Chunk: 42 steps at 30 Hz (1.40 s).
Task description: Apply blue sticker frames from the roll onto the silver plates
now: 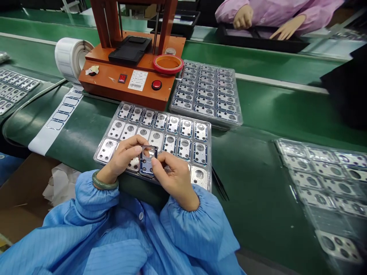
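Note:
Between my two hands is a small metal plate (147,168) with one large round hole, smaller holes and a dark blue border. My left hand (126,154) pinches its upper left edge between thumb and fingers. On the right side, my right hand (174,173) grips the plate, its thumb lying on the front face. Both hands are over a clear plastic tray (210,160) whose pockets hold rows of similar plates. Some of those plates show blue borders and others look plain silver. My hands hide part of the tray's lower row.
Black tweezers (220,184) lie right of the tray. Behind stands an orange press (126,82) with a red tape roll (168,64) on it. A label roll (70,57) trails its strip leftward. Stacked trays (239,110) and another tray (289,179) sit rightward. A co-worker's hands (243,17) are opposite.

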### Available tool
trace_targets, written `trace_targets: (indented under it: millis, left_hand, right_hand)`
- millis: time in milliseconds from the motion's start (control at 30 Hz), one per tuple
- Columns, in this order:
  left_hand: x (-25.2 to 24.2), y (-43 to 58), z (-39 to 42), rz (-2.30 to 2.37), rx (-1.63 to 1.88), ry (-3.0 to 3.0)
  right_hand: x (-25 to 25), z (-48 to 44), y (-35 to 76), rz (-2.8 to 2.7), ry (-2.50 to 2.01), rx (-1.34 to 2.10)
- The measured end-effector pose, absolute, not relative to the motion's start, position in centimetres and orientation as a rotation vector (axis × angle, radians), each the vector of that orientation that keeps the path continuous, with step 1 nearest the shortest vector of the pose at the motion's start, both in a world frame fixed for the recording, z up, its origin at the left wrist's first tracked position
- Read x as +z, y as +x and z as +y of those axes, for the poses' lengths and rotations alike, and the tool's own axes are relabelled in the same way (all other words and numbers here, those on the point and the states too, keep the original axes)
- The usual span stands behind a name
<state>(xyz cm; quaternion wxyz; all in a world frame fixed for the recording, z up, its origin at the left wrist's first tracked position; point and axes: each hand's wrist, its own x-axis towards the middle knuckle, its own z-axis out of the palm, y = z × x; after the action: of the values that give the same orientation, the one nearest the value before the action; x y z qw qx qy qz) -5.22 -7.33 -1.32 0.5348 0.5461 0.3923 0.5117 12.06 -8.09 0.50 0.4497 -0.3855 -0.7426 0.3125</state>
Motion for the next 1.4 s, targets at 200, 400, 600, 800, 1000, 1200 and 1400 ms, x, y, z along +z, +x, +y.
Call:
trace_targets:
  millis: [200, 400, 600, 800, 1000, 1200, 1400]
  left_hand:
    - [-1.5, -5.1, -7.3, 1.033, 1.273, 1.242]
    - [-1.6, -5.1, -7.5, 0.994, 1.264, 1.263]
    - [-1.4, -5.0, -7.4, 0.999, 1.276, 1.247]
    - [-1.4, -4.7, -7.2, 1.156, 1.421, 1.215]
    - [-1.8, -4.5, -6.8, 1.206, 1.571, 1.178]
    - [-1.9, -4.5, -6.6, 1.233, 1.603, 1.237]
    - [-1.8, -4.2, -6.8, 1.281, 1.597, 1.355]
  right_hand:
    - [0.3, -8.2, 11.8, -1.873, -0.934, 0.821]
    - [0.4, -8.1, 12.0, -1.801, -0.922, 0.892]
    - [0.5, -8.1, 11.9, -1.733, -0.964, 0.975]
    - [0.5, -8.0, 12.2, -1.701, -1.008, 1.101]
    - [0.5, -8.0, 12.2, -1.635, -1.012, 1.218]
    - [0.2, -8.0, 11.9, -1.636, -1.040, 1.170]
    - [0.0, -7.8, 11.7, -1.685, -1.072, 1.072]
